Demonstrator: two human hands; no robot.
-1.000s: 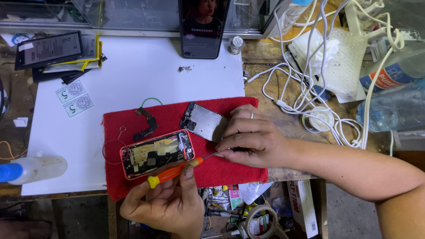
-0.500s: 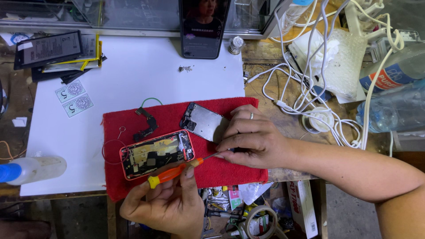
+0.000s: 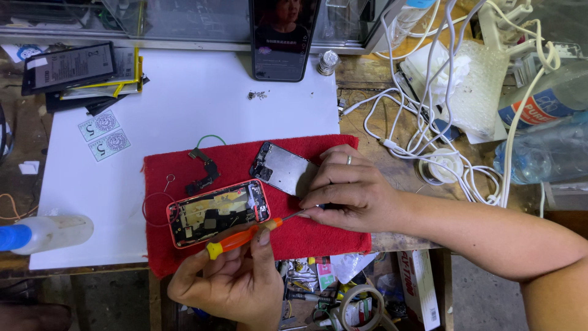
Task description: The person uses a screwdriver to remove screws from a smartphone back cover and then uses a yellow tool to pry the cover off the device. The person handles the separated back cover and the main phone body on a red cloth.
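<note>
1. Left hand (image 3: 236, 285): fingers clamped on orange screwdriver (image 3: 245, 238), lying just below opened red phone (image 3: 217, 212) on red cloth (image 3: 318, 236).
2. Right hand (image 3: 352, 190): fingers pinched together at screwdriver tip; what they hold, cannot tell.

Even, fairly bright light falls from above on the white sheet (image 3: 184, 122), which is near washed out but shows no hard glare. Shadows around the sheet are soft and short. Below the sheet's lower edge, the space under the surface lies dim. Focus is sharp throughout, and the far corners bend slightly.
</note>
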